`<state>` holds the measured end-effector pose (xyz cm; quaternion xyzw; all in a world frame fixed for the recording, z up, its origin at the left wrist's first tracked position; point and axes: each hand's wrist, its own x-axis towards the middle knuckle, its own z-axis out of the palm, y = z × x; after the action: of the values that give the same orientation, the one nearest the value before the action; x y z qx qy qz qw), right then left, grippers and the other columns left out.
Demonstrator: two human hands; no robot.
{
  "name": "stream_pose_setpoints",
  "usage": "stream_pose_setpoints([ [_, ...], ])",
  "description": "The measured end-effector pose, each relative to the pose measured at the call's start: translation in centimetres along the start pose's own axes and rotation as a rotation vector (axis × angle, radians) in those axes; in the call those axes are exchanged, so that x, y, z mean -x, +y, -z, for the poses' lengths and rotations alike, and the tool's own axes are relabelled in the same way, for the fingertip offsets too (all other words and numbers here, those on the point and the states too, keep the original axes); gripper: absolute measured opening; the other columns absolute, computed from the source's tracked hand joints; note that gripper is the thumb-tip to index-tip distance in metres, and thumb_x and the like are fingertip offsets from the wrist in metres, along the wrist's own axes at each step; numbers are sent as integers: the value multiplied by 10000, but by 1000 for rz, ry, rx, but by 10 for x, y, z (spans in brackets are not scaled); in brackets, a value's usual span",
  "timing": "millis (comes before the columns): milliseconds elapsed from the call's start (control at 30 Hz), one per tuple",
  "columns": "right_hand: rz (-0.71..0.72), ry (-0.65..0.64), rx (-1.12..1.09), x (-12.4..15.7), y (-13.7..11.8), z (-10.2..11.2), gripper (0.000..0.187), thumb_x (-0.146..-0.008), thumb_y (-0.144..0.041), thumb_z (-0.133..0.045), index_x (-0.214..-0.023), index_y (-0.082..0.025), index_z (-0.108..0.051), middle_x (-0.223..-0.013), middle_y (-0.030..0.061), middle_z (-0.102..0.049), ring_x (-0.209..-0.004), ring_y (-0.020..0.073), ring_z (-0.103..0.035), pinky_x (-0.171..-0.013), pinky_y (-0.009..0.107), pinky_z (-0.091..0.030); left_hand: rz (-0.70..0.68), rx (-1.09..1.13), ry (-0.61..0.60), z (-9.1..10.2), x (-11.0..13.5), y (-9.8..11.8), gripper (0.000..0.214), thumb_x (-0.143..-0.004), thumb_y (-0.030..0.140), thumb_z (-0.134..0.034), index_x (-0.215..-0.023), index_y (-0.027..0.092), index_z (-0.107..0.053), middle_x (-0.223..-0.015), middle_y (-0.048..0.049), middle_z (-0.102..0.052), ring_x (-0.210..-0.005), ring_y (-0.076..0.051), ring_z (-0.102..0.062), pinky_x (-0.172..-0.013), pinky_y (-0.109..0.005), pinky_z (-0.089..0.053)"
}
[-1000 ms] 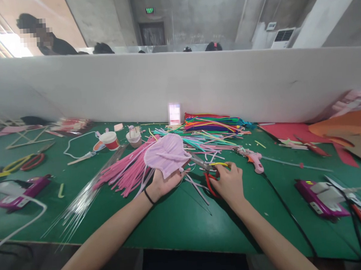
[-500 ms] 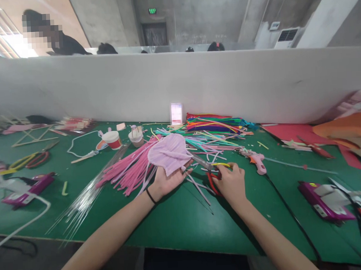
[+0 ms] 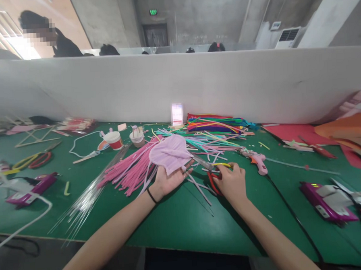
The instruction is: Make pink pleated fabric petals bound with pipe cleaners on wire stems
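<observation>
My left hand [image 3: 171,182], palm up, holds a lilac heart-like piece [image 3: 171,153] made of fuzzy pipe cleaners laid side by side. Thumb and fingertips are partly hidden beneath and behind it. In my right hand [image 3: 233,184] are scissors [image 3: 213,177] with one red and one yellow handle loop. Their blades [image 3: 201,162] reach left to the lower right edge of the lilac piece, near my left fingertips; whether they touch it I cannot tell. Loose lilac pipe cleaners [image 3: 201,192] lie on the table below the blades.
Pink pipe cleaners [image 3: 130,170] are fanned out left of the piece, beside clear thin rods [image 3: 84,204]. Multicoloured pipe cleaners [image 3: 216,123] lie behind. A pink glue gun [image 3: 260,165] with a black cord sits right. Purple power strips [image 3: 326,204] and a paper cup [image 3: 113,141] also stand here.
The view has shifted very slightly. Both hands, the scissors and the lilac piece keep nearly the same positions. Beyond the partition, a person at the left has moved a little.
</observation>
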<state>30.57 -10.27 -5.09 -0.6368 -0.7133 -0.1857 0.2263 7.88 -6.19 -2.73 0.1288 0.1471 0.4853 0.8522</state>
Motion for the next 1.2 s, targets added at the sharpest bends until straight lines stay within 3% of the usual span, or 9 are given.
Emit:
stream_pose_setpoints([
  [267,6,-1,-5,-2,1,-1,232,-764,-319,-674,-952,-183,-669,-841,96,-693,-984,283,-466,-775,367,-267,-22,-10,2,3,0,0,448,-858,273,-393,-1272,182,-538,-1244,-161,-608,-1107,-327,-592,-867,-489,-480],
  [467,-14,-28,-7,-3,4,-5,227,-774,-329,-664,-959,-197,-667,-874,99,-693,-978,281,-467,-739,339,-293,-37,-30,-71,1,0,3,460,-882,421,-410,-1255,197,-558,-1244,-146,-611,-1137,-326,-566,-921,-505,-443],
  [800,-12,-57,-43,-3,5,-7,194,-779,-333,-663,-926,-206,-663,-777,69,-691,-963,271,-481,-720,318,-312,-36,-64,-138,-9,7,4,851,-742,811,-341,-1295,193,-530,-1369,-152,-513,-1316,-339,-393,-1019,-502,-365],
  [1000,-11,-56,-12,-2,4,-10,218,-794,-368,-657,-938,-206,-676,-753,76,-691,-951,273,-487,-710,319,-314,1,-79,-125,-2,4,4,658,-856,666,-380,-1305,205,-518,-1350,-128,-534,-1308,-313,-412,-1018,-508,-370],
  [1200,4,-67,27,-2,0,-9,233,-811,-402,-635,-940,-213,-681,-760,86,-684,-903,262,-511,-686,308,-311,28,-17,-74,8,-1,5,538,-894,551,-426,-1230,151,-555,-1205,-148,-628,-1233,-316,-496,-1008,-517,-379],
])
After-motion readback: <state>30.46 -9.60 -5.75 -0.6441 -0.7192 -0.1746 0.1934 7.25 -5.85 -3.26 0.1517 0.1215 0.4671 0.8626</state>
